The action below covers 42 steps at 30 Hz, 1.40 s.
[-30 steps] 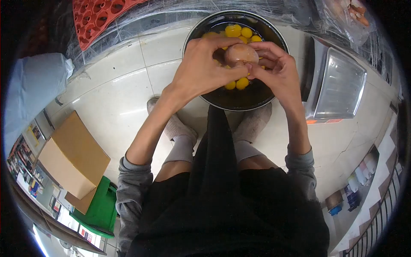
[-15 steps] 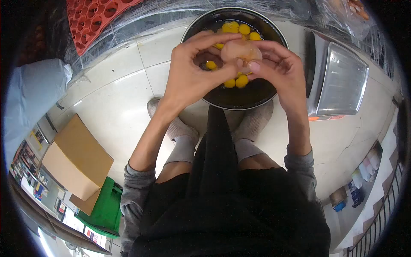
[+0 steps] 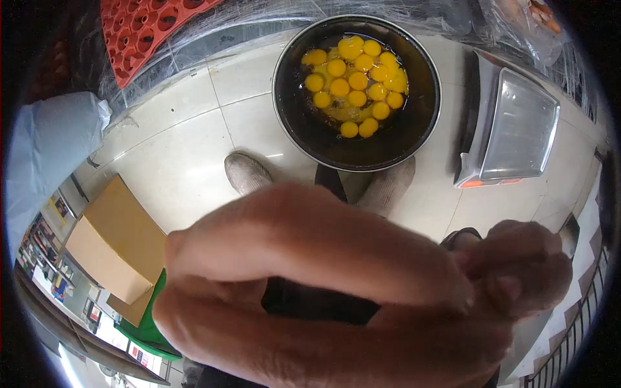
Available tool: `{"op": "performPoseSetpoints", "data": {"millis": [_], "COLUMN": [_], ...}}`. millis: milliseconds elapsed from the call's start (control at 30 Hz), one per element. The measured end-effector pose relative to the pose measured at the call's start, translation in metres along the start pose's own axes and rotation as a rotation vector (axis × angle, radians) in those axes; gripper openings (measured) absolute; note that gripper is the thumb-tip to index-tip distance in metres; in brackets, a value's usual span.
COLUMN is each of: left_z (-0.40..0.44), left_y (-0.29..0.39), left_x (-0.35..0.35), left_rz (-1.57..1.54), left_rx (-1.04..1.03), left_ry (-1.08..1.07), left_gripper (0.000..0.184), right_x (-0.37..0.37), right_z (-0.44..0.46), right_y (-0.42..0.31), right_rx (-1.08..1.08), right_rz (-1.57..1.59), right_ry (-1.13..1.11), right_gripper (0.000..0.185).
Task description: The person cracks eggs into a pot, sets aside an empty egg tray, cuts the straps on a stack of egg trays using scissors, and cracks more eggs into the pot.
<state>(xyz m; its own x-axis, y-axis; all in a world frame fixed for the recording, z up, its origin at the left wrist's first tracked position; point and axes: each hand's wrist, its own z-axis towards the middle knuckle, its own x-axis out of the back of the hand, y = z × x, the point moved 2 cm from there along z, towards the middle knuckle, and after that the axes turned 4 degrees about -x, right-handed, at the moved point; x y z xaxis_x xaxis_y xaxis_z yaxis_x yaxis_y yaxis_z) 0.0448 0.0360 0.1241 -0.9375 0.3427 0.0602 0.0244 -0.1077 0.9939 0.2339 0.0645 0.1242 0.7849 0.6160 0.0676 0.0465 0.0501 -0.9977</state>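
Observation:
Very near the camera, my left hand (image 3: 310, 252) stretches across the lower middle, its forefinger and thumb closed together at the right end. There it meets the curled fingers of my right hand (image 3: 527, 268). Whether anything is pinched between the fingertips is hidden. Beyond the hands, a round dark bowl (image 3: 362, 152) with a pale rim stands on the floor, apart from both hands. In it lie several whole egg yolks (image 3: 358, 80) in clear egg white, with some yolk broken or smeared at the right side. No eggshell shows in my hands.
Right of the bowl is a grey device with a shiny tray (image 3: 524, 126). A red egg tray (image 3: 145, 35) lies at upper left on plastic wrap. A cardboard box (image 3: 116, 242) and a green bin (image 3: 152, 330) stand at left. My shoes (image 3: 246, 173) are below the bowl.
Both hands have come up from over the bowl, close to the camera. The cracked egg they held there is out of sight. The bowl's yolks are now uncovered to view.

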Motion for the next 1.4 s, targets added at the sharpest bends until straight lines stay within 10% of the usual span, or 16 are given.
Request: {"op": "performPoseSetpoints", "data": {"millis": [567, 1400], "left_z": [0.019, 0.022], "left_y": [-0.105, -0.172], "left_x": [-0.001, -0.012], "left_rz": [0.139, 0.461], "left_rx": [0.083, 0.116], "left_ry": [0.265, 0.364], "left_gripper": [0.044, 0.039], "right_x": [0.000, -0.018], "right_z": [0.025, 0.027], "right_y": [0.093, 0.194], "right_rx": [-0.385, -0.264], "right_rz": [0.112, 0.101], "right_ry": [0.223, 0.389], "right_gripper": [0.050, 0.043]}}
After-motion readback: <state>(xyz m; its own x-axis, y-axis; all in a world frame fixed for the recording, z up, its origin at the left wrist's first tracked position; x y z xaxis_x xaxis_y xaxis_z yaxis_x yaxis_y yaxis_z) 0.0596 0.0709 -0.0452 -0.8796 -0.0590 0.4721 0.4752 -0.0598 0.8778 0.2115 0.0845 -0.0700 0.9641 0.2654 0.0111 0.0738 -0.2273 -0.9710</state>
